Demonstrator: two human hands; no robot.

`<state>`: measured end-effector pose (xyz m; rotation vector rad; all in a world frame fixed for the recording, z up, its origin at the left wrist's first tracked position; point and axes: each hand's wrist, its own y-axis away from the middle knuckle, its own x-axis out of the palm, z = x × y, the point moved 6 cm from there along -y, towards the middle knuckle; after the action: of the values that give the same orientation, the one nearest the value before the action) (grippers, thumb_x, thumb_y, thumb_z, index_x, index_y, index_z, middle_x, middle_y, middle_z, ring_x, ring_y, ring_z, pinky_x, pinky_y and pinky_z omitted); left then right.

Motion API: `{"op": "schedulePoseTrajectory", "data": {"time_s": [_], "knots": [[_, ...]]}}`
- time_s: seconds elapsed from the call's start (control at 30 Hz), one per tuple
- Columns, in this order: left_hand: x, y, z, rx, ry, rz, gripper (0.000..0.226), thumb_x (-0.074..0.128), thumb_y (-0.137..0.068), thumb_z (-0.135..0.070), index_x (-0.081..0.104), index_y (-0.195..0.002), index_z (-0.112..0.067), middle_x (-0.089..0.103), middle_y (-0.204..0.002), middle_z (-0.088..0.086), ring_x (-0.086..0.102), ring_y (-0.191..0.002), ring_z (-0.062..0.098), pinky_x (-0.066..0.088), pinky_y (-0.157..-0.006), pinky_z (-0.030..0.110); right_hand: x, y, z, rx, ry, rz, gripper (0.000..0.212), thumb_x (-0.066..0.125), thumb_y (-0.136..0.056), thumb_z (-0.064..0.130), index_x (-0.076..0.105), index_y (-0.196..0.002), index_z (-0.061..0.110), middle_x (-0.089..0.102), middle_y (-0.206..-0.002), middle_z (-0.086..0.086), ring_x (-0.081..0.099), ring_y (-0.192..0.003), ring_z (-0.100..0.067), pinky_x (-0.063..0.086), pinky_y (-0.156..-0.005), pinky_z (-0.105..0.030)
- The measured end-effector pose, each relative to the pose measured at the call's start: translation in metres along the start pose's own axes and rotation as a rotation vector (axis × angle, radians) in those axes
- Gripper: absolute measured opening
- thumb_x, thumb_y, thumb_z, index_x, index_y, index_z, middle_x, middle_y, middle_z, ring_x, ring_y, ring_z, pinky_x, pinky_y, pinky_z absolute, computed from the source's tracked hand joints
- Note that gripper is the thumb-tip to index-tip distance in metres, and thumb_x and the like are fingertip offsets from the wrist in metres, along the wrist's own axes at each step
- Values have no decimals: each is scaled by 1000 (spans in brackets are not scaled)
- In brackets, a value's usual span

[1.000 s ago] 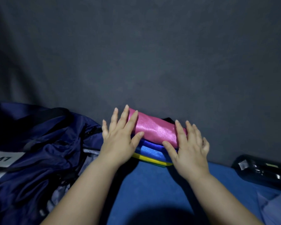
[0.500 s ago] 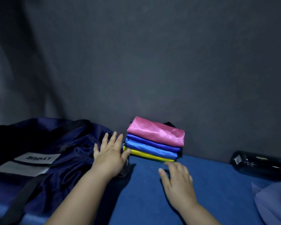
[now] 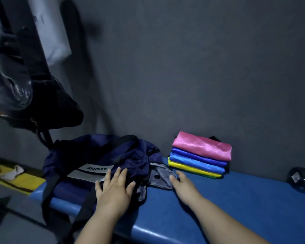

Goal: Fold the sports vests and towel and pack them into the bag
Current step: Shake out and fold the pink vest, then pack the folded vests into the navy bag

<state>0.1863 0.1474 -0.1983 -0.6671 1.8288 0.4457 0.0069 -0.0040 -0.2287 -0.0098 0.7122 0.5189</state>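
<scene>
A person's left hand [image 3: 114, 189] lies flat and wide, fingers spread, on the navy bag [image 3: 102, 155] at lower centre of the frame. It appears to pin the soft fabric down so the mouth can be worked open. The right hand [image 3: 181, 185], just right of it, reaches forward to the edge of the bag's grey lining flap [image 3: 161, 176]. Motion blur hides whether its fingers pinch the flap or only touch it.

The bag sits slumped on the left end of the blue padded table [image 3: 236, 199], its white label [image 3: 95, 169] upside down to the camera and a black strap [image 3: 84, 205] trailing over the near edge.

Right of centre, the folded sports vests [image 3: 201, 155] wait in a neat stack against the grey wall [image 3: 183, 67], pink on top, then two blues, with yellow at the bottom. They are squared up and set close beside the bag's mouth, likely so the pile can go in as one. None is in the bag yet, and no towel can be picked out.

A dark bottle [image 3: 301, 180] lies at the right edge of the frame. Another black bag [image 3: 48, 103] hangs at upper left.

The step in hand looks to be opening the bag before packing.
</scene>
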Motion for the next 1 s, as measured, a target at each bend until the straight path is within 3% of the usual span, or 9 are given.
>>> {"op": "schedulePoseTrajectory", "data": {"time_s": [0.1, 0.2, 0.37, 0.5, 0.6, 0.7, 0.77, 0.87, 1.0], "knots": [[4, -15, 2, 23, 55, -19, 59, 25, -100, -55, 10, -153, -35, 3, -162, -13, -12, -149, 16, -5, -118, 50, 7, -14, 8, -8, -106, -6, 62, 44, -100, 44, 22, -153, 21, 31, -156, -4, 33, -142, -25, 29, -109, -32], [7, -31, 5, 41, 104, -57, 58, 26, -100, -55, 14, -153, -34, 9, -162, -12, -7, -149, 15, -4, -119, 47, 9, -29, 16, -27, -214, -113, 53, 47, -99, 42, 40, -146, 18, 49, -143, -4, 47, -130, -23, 35, -104, -32], [17, -43, 19, 22, 190, -62, 54, 28, -100, -53, 29, -149, -32, 31, -156, -10, 23, -144, 13, 6, -119, 42, 24, -48, 34, 1, -314, -158, 46, 38, -102, 43, 69, -103, 10, 70, -101, -7, 62, -102, -25, 45, -92, -35], [19, -46, 22, 44, 219, -65, 46, 29, -100, -52, 40, -142, -36, 46, -146, -10, 34, -138, 11, 9, -118, 38, 47, -60, 51, 60, -168, 52, 45, 39, -100, 49, 69, -82, 20, 76, -87, -5, 66, -90, -21, 47, -90, -33], [22, -47, 25, 63, 222, -32, 43, 28, -101, -52, 48, -136, -37, 50, -139, -15, 34, -136, 7, 8, -118, 39, 46, -73, 57, 44, 122, -80, 51, 46, -95, 56, 59, -61, 20, 70, -81, -5, 63, -90, -27, 43, -75, -34], [21, -45, 26, 85, 253, -13, 40, 27, -101, -50, 53, -129, -37, 51, -134, -19, 34, -134, 4, 5, -118, 38, 47, -79, 60, 28, 143, -273, 58, 58, -83, 65, 49, -51, 18, 58, -84, -7, 58, -90, -25, 35, -70, -29], [21, -45, 28, 100, 253, -15, 40, 25, -102, -50, 55, -125, -37, 52, -132, -21, 34, -133, 3, 6, -117, 37, 54, -76, 63, 33, 17, -308, 47, 68, -76, 63, 55, -69, 18, 53, -106, -5, 48, -90, -18, 32, -78, -24], [18, -45, 32, 109, 250, -20, 42, 23, -102, -50, 58, -121, -37, 53, -130, -20, 34, -133, 5, 12, -116, 36, 69, -72, 65, 92, -66, -241, 72, 72, -67, 68, 45, -114, 21, 39, -120, -4, 49, -102, -24, 41, -85, -31], [10, -45, 37, 104, 250, -99, 46, 24, -101, -50, 61, -120, -31, 46, -137, -16, 28, -129, 12, 17, -109, 32, 77, -69, 65, 94, 4, -171, 81, 67, -71, 71, 35, -135, 33, 55, -125, -3, 58, -107, -28, 42, -74, -31]]}}
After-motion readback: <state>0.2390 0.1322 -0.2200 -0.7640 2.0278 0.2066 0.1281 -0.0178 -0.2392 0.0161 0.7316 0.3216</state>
